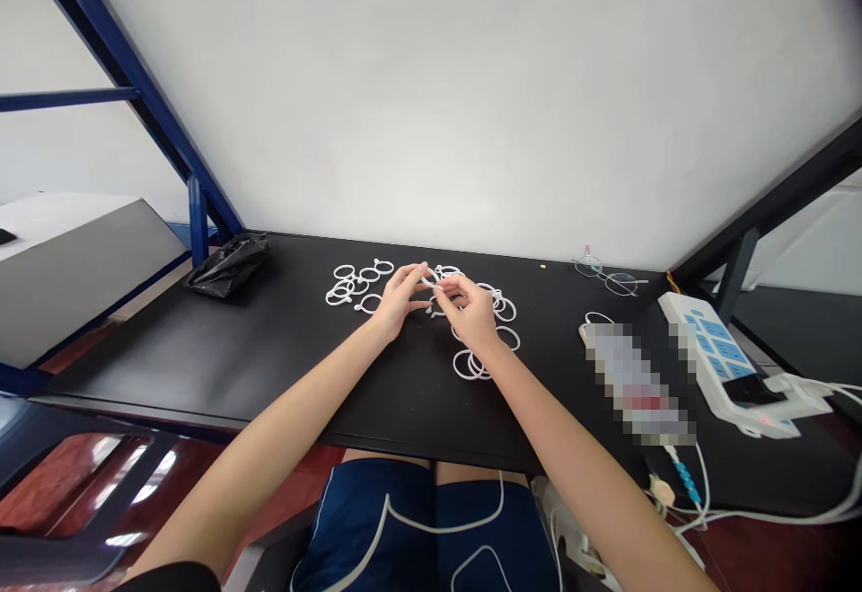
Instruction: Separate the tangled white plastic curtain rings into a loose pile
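Note:
Both my hands meet above the middle of the black table, gripping one white plastic ring (429,278) between them. My left hand (399,298) pinches the ring from the left with thumb and index finger. From the right, my right hand (470,312) closes its fingertips on the same ring. Several similar white rings with small knobs (350,287) lie loosely left of my left hand. More white rings (475,365) lie beneath and right of my right hand, partly hidden by it.
A crumpled black plastic bag (229,266) sits at the table's back left. On the right lie eyeglasses (606,278), a blurred-out phone (637,385) on a cable, and a white power strip (720,358) with plugs. The black table (289,340) ends against a white wall (417,107).

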Demonstrator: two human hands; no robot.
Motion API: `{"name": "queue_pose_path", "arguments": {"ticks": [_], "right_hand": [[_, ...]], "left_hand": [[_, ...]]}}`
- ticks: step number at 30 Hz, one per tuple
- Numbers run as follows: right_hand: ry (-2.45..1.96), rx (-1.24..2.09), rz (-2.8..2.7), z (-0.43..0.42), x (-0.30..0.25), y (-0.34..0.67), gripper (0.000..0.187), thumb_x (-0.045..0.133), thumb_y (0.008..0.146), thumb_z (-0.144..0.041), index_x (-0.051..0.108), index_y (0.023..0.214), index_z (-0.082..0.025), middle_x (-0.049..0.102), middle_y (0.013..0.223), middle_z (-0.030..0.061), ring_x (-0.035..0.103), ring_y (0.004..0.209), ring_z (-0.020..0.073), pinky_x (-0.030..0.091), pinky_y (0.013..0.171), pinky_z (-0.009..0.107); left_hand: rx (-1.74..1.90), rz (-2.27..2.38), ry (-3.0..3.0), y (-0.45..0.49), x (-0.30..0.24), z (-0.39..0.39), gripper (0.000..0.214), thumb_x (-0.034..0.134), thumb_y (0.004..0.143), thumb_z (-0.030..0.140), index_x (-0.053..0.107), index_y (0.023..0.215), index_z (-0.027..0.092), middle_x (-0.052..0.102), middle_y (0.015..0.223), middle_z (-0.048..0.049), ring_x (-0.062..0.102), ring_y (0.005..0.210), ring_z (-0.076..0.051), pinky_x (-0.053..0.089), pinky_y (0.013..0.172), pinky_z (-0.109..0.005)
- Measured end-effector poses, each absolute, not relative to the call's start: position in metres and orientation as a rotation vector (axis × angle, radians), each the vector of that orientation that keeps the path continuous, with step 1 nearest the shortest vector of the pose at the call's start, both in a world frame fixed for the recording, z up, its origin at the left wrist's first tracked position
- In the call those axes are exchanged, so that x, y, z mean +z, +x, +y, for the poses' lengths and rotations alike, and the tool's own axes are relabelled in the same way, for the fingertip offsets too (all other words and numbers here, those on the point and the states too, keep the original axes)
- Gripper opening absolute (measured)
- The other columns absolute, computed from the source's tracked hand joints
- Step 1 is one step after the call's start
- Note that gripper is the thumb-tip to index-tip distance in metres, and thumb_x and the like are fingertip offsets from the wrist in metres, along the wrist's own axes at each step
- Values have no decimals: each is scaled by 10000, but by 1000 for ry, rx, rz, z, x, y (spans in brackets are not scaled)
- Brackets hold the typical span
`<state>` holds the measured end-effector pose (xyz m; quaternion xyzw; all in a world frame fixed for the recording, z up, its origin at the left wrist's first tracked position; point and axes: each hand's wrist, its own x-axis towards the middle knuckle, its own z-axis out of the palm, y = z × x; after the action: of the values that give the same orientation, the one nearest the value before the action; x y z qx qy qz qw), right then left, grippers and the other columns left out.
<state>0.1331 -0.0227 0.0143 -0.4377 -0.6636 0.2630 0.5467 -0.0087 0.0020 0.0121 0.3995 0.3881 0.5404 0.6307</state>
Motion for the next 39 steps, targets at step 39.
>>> {"name": "queue_pose_path", "arguments": {"ticks": [39], "right_hand": [[-1019, 891, -1654, -29, 12, 130, 357, 459, 934, -539, 429, 751, -233, 506, 538, -67, 518, 435, 104, 451, 482, 236]], "left_hand": [[1188, 623, 995, -7, 5, 2, 385, 691, 775, 538, 647, 870, 167, 583, 821, -11, 578, 825, -132, 479, 770, -265]]}}
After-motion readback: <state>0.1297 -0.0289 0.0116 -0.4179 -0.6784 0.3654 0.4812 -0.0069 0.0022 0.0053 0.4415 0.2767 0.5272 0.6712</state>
